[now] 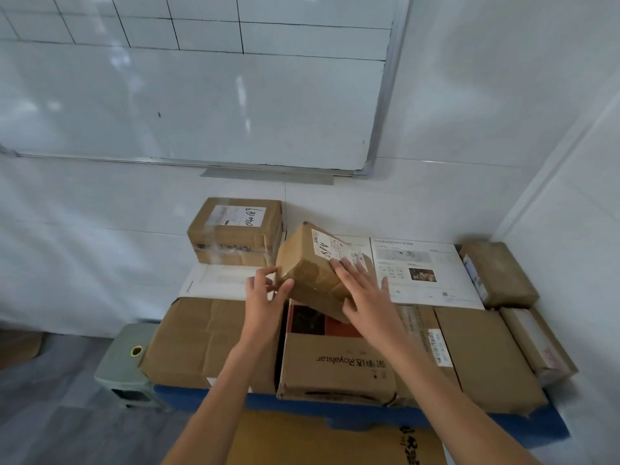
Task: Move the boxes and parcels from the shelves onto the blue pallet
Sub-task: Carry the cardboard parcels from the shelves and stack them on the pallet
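Note:
A small brown taped box with a white label is tilted above the stack of boxes on the blue pallet. My left hand grips its left lower corner with thumb and curled fingers. My right hand lies on its right side and top with fingers spread, the thumb under the lower edge. Below it sit a Royalstar carton, a large plain carton to the left and a white flat box behind.
Another labelled brown box stands at the back against the white wall. Small parcels line the right side by the corner wall. A green stool-like object stands left of the pallet. A whiteboard hangs above. A cardboard sheet lies in front.

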